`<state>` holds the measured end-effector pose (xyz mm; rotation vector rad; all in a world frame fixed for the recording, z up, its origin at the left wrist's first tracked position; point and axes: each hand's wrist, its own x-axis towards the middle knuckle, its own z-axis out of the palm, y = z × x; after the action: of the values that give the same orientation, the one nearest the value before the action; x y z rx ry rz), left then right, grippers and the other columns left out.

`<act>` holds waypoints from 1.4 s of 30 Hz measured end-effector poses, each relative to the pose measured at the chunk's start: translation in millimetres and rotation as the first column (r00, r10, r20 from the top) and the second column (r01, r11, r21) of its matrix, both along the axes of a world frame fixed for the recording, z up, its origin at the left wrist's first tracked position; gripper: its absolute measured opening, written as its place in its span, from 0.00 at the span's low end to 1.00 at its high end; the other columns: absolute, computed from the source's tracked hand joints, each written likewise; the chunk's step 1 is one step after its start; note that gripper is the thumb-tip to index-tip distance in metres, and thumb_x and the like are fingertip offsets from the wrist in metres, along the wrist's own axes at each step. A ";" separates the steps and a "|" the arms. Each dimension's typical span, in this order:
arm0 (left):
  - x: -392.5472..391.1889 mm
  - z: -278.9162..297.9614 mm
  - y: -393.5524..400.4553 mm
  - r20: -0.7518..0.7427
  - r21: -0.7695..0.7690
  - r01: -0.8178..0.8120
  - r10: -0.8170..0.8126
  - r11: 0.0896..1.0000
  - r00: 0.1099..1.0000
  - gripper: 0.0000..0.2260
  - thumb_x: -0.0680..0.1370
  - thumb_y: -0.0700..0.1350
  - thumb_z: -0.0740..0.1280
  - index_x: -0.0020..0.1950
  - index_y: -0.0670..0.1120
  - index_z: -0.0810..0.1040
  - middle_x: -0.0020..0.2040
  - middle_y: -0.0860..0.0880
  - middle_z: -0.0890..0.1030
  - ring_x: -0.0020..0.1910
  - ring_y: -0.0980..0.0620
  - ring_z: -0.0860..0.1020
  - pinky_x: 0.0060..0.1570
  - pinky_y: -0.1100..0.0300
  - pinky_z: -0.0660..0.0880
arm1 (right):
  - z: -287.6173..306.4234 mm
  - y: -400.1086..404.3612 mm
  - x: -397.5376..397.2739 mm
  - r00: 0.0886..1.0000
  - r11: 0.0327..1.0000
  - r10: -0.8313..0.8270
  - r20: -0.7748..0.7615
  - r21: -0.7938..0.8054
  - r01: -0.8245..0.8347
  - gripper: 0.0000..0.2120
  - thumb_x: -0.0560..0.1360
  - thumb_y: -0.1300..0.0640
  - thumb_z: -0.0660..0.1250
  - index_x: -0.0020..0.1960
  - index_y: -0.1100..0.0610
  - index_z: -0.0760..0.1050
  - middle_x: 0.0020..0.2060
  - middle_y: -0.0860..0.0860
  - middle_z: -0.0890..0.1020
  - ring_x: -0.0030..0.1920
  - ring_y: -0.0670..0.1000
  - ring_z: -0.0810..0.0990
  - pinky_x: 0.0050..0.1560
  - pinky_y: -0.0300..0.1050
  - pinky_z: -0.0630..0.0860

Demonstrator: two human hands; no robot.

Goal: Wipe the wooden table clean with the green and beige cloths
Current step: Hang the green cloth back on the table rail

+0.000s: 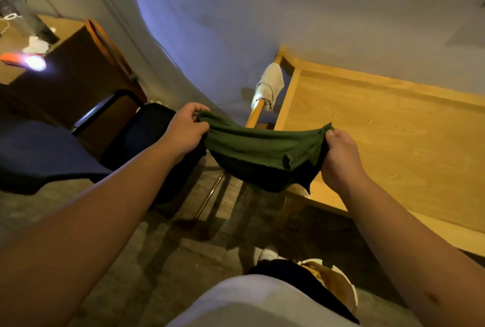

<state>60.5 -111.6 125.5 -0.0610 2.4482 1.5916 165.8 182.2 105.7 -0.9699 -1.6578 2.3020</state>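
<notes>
Two cloths: green cloth [262, 152] stretched in the air between both hands, just left of the table [380, 129]; beige cloth [270, 85] wrapped on a wooden pole at the table's far-left corner. Left hand [185, 131] and right hand [339, 153] each pinch one end, fingers closed on the fabric. Cloth sags mid-span. One table, cut off right. One blue chair [39, 153] on the left. Bucket [333, 284] near bottom is partly hidden.

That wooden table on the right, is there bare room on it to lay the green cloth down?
Yes. The wooden table shows bare from the wall edge to the near edge. The green cloth hangs stretched between the left hand and right hand, over the table's left corner. The desk at far left is cluttered.
</notes>
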 end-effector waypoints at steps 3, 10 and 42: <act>-40.4 -2.2 11.9 -0.021 -0.033 -0.016 0.015 0.999 1.000 0.17 0.75 0.32 0.64 0.51 0.56 0.76 0.53 0.44 0.82 0.52 0.45 0.82 0.52 0.48 0.81 | -4.7 6.8 -37.3 1.000 1.000 0.007 0.011 -0.011 -0.007 0.10 0.85 0.56 0.54 0.51 0.58 0.72 0.45 0.55 0.80 0.41 0.52 0.80 0.35 0.42 0.75; -125.3 -4.1 31.9 -0.031 -0.018 -0.042 0.041 0.999 0.999 0.17 0.77 0.34 0.64 0.50 0.59 0.75 0.52 0.48 0.80 0.48 0.51 0.80 0.38 0.64 0.78 | -1.6 17.8 -120.2 1.000 1.000 -0.009 0.014 0.016 0.009 0.10 0.85 0.57 0.54 0.48 0.57 0.71 0.42 0.54 0.79 0.39 0.51 0.80 0.36 0.44 0.77; -166.2 -154.5 70.2 0.171 -0.303 0.662 -0.644 0.686 0.746 0.24 0.78 0.44 0.71 0.73 0.49 0.70 0.65 0.52 0.71 0.62 0.57 0.71 0.58 0.66 0.68 | -139.8 -83.2 -166.6 0.849 0.643 -0.012 0.528 0.654 -0.398 0.31 0.77 0.59 0.67 0.76 0.56 0.57 0.68 0.56 0.70 0.63 0.56 0.74 0.56 0.50 0.74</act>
<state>-105.7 -41.3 -29.0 0.6449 2.2800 0.8231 -0.9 99.0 -34.1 -1.2263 -2.7093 1.1825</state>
